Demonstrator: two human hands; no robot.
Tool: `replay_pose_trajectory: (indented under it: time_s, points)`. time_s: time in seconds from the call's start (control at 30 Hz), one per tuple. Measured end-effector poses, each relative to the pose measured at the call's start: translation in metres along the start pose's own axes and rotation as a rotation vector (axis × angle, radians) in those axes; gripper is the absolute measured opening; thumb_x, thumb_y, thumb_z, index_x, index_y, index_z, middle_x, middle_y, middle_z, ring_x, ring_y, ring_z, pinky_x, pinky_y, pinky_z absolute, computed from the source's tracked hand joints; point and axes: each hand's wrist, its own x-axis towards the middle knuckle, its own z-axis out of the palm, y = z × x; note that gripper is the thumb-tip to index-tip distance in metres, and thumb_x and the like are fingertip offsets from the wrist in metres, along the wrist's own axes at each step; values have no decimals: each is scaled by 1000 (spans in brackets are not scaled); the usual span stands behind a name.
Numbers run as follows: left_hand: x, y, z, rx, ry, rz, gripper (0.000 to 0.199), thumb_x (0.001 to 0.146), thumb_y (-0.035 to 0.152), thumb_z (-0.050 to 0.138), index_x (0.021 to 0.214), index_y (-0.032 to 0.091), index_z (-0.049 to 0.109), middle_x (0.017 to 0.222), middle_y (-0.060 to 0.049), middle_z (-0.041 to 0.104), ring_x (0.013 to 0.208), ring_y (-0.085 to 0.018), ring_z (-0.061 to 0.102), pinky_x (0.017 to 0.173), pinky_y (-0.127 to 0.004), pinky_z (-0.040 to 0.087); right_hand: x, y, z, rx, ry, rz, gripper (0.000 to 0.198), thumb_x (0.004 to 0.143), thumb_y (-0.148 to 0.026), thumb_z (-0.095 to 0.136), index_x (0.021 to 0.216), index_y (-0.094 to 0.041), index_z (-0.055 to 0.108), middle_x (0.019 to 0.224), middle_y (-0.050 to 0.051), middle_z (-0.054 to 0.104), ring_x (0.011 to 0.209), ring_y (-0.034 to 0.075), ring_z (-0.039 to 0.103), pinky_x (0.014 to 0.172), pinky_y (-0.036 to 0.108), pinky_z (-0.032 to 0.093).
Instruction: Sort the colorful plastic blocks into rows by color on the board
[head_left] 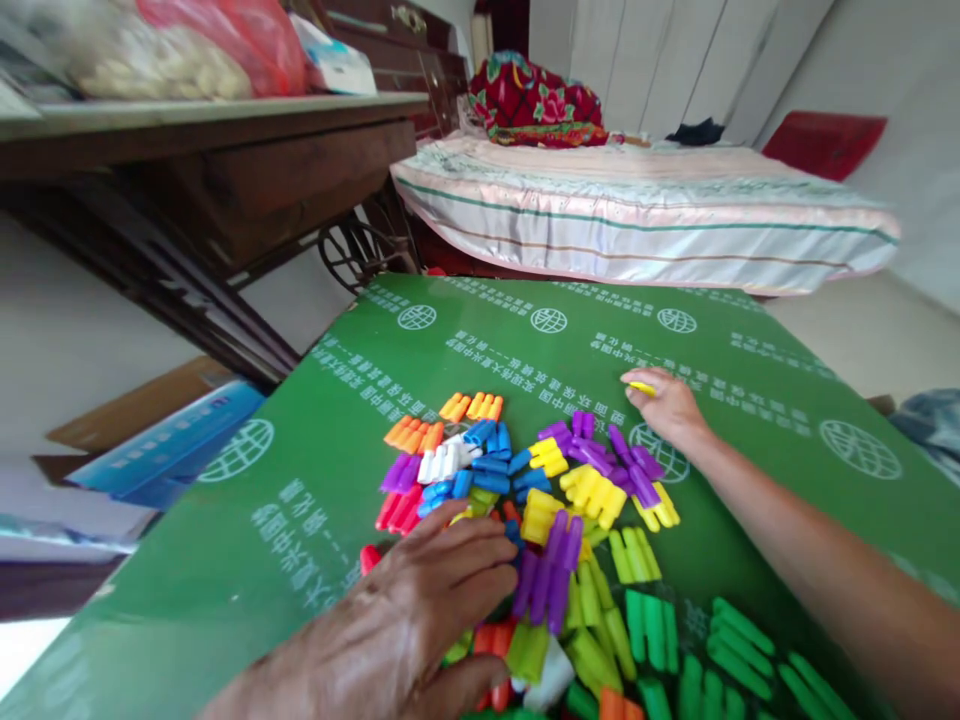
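Observation:
Out to the right, my right hand (661,402) is closed around a small yellow plastic piece (643,388), mostly hidden by the fingers. My left hand (431,580) lies palm down over the near left of a pile of ridged plastic toy blocks, its fingers stretched out and the thumb apart. Beside its fingertips is a purple block (549,575). Further pieces include yellow blocks (592,494), white blocks (441,462), blue blocks (491,468), orange blocks (415,434) and dark green blocks (651,628). What lies under my left palm is hidden.
The blocks rest on a green printed board (510,350). A bed (645,210) stands beyond its far edge. To the left is a wooden sewing-machine table (225,190) with bags on top, and a blue box (169,440) lies below it.

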Motion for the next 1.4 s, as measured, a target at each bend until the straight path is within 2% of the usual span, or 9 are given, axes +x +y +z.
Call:
replay_pose_trajectory:
  time_s: [0.1,0.27,0.47,0.6,0.7,0.83,1.0,1.23,1.4]
  points:
    - [-13,2,8,11,15,-39,44,87,44,51,127,27,52,133,-3,57,127,-22,49,109,-42,39,-42,-28,3,244,-73,-10,27,78,-33,56,96,-22,73,109,5,68,102,21,62,95,35,45]
    - [-38,10,26,76,57,-99,51,87,45,51,133,26,47,142,-6,48,136,-26,38,112,-49,34,-89,-69,-1,483,-254,87,33,77,-45,61,99,-22,72,103,5,72,94,22,65,86,36,48]
    - [-67,38,46,166,191,-128,72,81,53,57,142,24,34,151,-12,33,141,-33,26,109,-58,31,-106,-104,-6,472,-290,19,34,75,-41,64,101,-20,71,108,7,71,98,22,65,91,37,47]
    - [-84,58,66,217,148,-109,86,76,57,60,147,26,22,154,-12,27,141,-35,23,108,-60,32,-106,-114,-9,319,-292,-3,35,74,-39,63,103,-21,71,111,7,70,102,23,64,91,37,47]
    - [-89,65,83,248,160,-142,83,79,53,59,147,26,21,154,-13,27,142,-33,24,109,-59,31,-105,-113,-9,159,-302,15,33,74,-38,64,101,-22,72,111,6,70,104,24,64,92,37,46]
    - [-80,67,103,308,234,-189,71,84,54,51,145,24,29,150,-13,35,139,-32,29,108,-55,34,-109,-108,0,100,-298,29,36,73,-43,63,102,-24,71,101,5,73,91,23,67,79,34,49]
    - [-56,68,117,320,297,-202,56,86,47,50,135,20,45,146,-15,41,133,-31,40,101,-48,44,-112,-108,19,239,-338,79,44,72,-47,62,105,-18,70,77,4,72,69,19,65,61,29,48]
    - [-26,66,129,348,416,-258,55,84,35,51,134,14,45,139,-16,50,127,-31,47,94,-43,48,-117,-127,17,338,-370,19,39,71,-49,62,92,-18,73,82,5,73,74,19,65,66,29,48]
    - [0,64,136,362,449,-300,47,87,25,42,132,14,47,141,-17,47,127,-31,47,94,-46,48,-119,-136,11,358,-444,-31,28,72,-42,61,80,-18,75,81,4,73,79,20,65,74,32,48]
